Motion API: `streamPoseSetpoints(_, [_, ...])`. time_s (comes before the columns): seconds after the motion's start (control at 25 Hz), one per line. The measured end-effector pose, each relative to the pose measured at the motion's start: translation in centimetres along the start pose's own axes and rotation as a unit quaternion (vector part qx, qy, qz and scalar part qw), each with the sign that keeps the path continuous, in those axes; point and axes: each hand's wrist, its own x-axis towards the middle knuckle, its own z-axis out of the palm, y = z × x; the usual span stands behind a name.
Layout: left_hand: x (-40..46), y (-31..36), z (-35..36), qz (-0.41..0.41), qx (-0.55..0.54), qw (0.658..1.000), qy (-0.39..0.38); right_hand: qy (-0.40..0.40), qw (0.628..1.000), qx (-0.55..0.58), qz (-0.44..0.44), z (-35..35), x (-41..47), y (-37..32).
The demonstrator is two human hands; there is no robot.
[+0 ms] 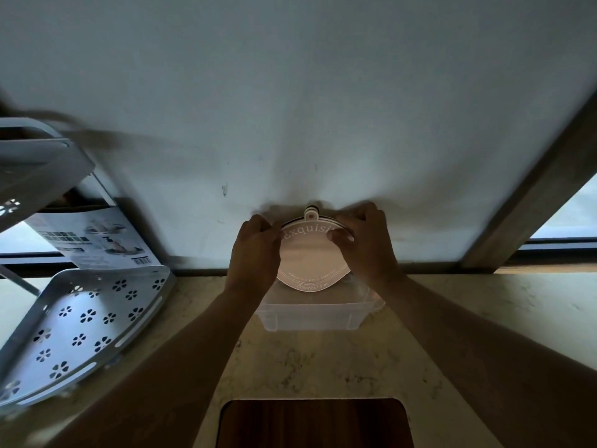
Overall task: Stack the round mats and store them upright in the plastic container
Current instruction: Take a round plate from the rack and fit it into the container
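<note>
Mats (310, 257), round and pale, stand upright as a stack between both hands, their lower edge dipping into the clear plastic container (311, 315) on the marble counter (323, 363). The front mat shows curved lettering near its top and bottom rims, and a small hanging tab with a hole sticks up at the top of the stack. How many mats are in the stack cannot be told from here.

The left hand (255, 253) clasps the stack's left edge, fingers curled around the rim. The right hand (365, 240) grips the upper right edge, thumb on the front face and fingers behind.

The container sits close to the white wall (290, 92) at the back of the counter. To the left stands a white metal rack (84, 321) with flower-shaped cutouts, with a printed box (93, 240) leaning behind it. A dark wooden board (313, 421) lies at the near edge.
</note>
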Motion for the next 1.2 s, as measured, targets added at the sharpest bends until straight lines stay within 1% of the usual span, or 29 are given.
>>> streamPoseSetpoints(0.12, [-0.06,-0.12,0.08,0.000,-0.006,1.000,-0.003,-0.013,1.000,-0.001,-0.006,0.02,0.14,0.10])
streamPoseSetpoints(0.28, [-0.13,0.11,0.23,-0.027,-0.042,0.999,-0.019,-0.013,1.000,-0.008,-0.001,0.17,0.29,-0.09])
streamPoseSetpoints(0.36, [-0.03,0.04,0.40,-0.026,-0.038,0.998,-0.041,-0.007,1.000,-0.012,0.004,0.33,0.19,-0.18])
streamPoseSetpoints(0.52, [0.23,-0.26,0.53,-0.032,-0.034,0.998,-0.050,-0.002,1.000,-0.022,0.014,0.46,0.17,-0.16])
streamPoseSetpoints(0.68, [0.41,-0.60,0.66,-0.032,-0.023,0.998,-0.058,-0.027,0.999,-0.018,0.023,0.39,0.19,0.10])
streamPoseSetpoints(0.8, [0.33,-0.57,0.73,-0.013,-0.023,0.998,-0.051,-0.035,0.999,-0.008,0.016,0.20,0.10,0.10])
streamPoseSetpoints(0.96, [0.03,-0.21,0.88,0.012,-0.027,0.999,-0.037,-0.016,1.000,0.016,-0.003,0.02,0.12,-0.26])
streamPoseSetpoints(1.2, [0.07,-0.37,0.98,0.004,-0.060,0.998,-0.011,-0.010,1.000,0.028,-0.011,0.17,0.12,-0.40])
